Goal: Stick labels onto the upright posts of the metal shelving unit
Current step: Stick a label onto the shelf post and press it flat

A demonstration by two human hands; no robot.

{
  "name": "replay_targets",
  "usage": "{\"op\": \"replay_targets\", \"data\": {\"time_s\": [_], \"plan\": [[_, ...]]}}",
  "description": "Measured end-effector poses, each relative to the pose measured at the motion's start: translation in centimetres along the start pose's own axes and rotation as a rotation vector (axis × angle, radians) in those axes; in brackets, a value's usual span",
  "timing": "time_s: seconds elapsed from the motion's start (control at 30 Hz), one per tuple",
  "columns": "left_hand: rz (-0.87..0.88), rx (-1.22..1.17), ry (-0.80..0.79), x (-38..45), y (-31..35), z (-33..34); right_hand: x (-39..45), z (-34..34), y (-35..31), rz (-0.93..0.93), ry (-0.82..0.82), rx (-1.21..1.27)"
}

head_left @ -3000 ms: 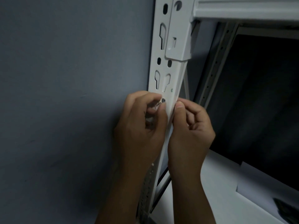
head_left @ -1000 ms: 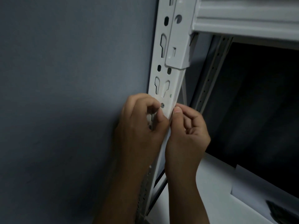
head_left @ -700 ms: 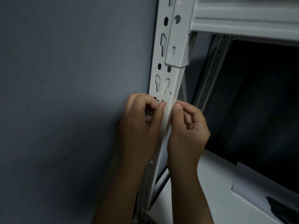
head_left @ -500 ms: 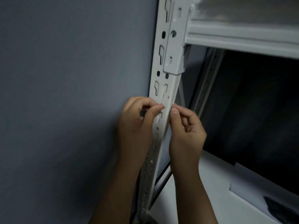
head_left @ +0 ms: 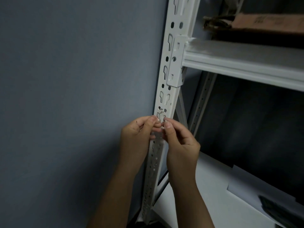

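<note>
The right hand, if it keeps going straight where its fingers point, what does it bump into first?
Probably the white slotted metal upright post. The right hand points its fingertips up and slightly left, right at the post's face, next to the left hand. Depth is hard to judge, but they look nearly touching.

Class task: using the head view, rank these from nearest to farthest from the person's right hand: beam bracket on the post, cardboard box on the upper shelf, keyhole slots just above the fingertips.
From the right hand:
1. Keyhole slots, just above.
2. Beam bracket, higher up the post.
3. Cardboard box, top right.
</note>
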State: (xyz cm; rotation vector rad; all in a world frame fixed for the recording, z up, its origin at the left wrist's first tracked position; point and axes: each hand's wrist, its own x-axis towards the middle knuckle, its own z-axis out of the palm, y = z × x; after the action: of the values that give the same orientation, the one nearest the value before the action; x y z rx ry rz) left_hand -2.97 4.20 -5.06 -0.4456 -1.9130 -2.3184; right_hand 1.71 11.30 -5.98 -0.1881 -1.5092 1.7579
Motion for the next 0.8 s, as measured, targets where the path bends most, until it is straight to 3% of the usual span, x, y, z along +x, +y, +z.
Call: {"op": "replay_targets", "data": {"time_s": [0.33, 0.43, 0.63, 0.8], "plan": [[-0.126, -0.057, -0.107, -1.4, 1.5, -0.8, -0.3, -0.9, -0.2, -0.167, -0.046, -0.133], [-0.078, 0.010, -0.104, -1.3, 1.6, -1.0, -0.3, -1.0, 0.2, -0.284, -0.056, -0.245], [0.095, 0.219, -0.119, -1.4, 1.9, -1.3, 0.4, -2.0, 1.2, -0.707, -0.020, -0.605], [0.033, 0.186, -0.098, -1.2, 1.6, -1.3, 0.4, -2.1, 1.7, -0.735, -0.021, -0.684]]}}
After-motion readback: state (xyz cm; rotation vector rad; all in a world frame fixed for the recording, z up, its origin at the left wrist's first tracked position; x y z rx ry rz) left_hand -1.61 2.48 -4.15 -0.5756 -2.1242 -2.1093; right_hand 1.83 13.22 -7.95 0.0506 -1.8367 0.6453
